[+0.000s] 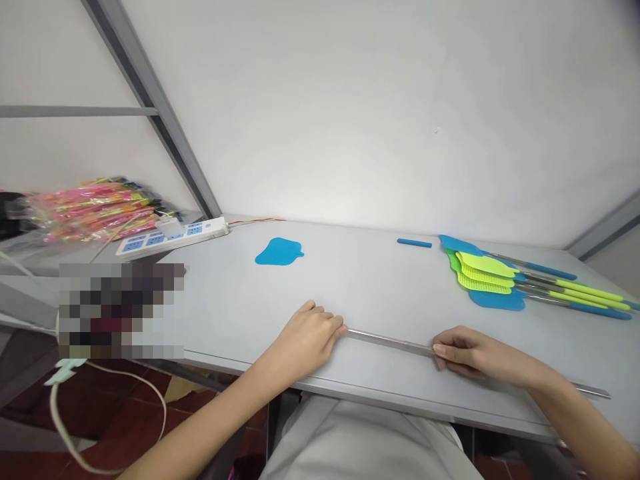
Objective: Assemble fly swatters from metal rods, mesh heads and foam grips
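A thin metal rod (pixel 387 339) runs low across the table in front of me. My left hand (pixel 314 337) is closed in a fist round its left end, hiding that tip. My right hand (pixel 465 353) pinches the rod further right between thumb and fingers. Past my right wrist, what looks like the rod's other end shows near the table's front edge. Beyond my left hand lies a loose blue fly swatter head (pixel 280 252). A short blue handle grip (pixel 415 243) rests near the wall. To its right, several blue, green and yellow fly swatters (pixel 487 277) lie stacked with metal shafts.
A white power strip (pixel 173 239) sits at the table's back left. Behind it are plastic-wrapped colourful bundles (pixel 95 207). A blurred-out patch (pixel 120 310) covers the left end of the table (pixel 225 313). A pale cable (pixel 165 407) hangs below, and grey frame posts (pixel 165 127) border the wall.
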The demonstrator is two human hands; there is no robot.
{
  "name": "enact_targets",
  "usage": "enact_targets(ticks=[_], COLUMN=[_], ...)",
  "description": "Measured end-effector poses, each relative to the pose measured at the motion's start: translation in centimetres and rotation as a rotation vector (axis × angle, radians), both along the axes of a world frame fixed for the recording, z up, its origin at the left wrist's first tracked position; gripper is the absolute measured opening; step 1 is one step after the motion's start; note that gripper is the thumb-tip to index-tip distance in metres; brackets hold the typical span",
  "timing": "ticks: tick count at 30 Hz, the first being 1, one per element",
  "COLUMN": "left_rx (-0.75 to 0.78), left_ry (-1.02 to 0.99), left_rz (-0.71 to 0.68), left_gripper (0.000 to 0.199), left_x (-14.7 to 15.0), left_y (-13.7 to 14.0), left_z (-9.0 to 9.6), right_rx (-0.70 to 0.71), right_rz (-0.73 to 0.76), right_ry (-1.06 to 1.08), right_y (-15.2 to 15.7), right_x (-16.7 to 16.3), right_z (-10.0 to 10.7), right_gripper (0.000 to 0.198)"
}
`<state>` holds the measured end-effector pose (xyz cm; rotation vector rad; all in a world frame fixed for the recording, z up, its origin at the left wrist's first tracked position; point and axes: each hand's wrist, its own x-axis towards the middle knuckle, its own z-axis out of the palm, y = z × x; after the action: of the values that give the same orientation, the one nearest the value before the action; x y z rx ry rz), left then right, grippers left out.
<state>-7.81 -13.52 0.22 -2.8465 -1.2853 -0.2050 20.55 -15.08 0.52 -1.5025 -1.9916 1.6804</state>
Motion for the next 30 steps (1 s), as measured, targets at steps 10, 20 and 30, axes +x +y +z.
enact_targets(ticks=[10,20,30], left_rx=[0.074,-0.007,-0.041], left_ry=[0.098,0.144,0.074], left_rz=[-0.215,-0.246,-0.237], left_gripper=[0.020,0.010,0.024], left_x=[4.9,4.8,5.3], left_y=[-3.4,-3.1,-2.6], left_z=[-1.5,-1.9,-1.0], right_rx=[0.158,0.197,0.122], right_rz=[0.032,0.056,0.094], right_ry=[-0.101,0.011,-0.081], right_y=[-2.5,-2.7,-2.0], right_x=[-3.3,-4.7,-2.7], right_z=[1.4,-0.1,0.7], right_gripper=[0.037,0.034,0.030])
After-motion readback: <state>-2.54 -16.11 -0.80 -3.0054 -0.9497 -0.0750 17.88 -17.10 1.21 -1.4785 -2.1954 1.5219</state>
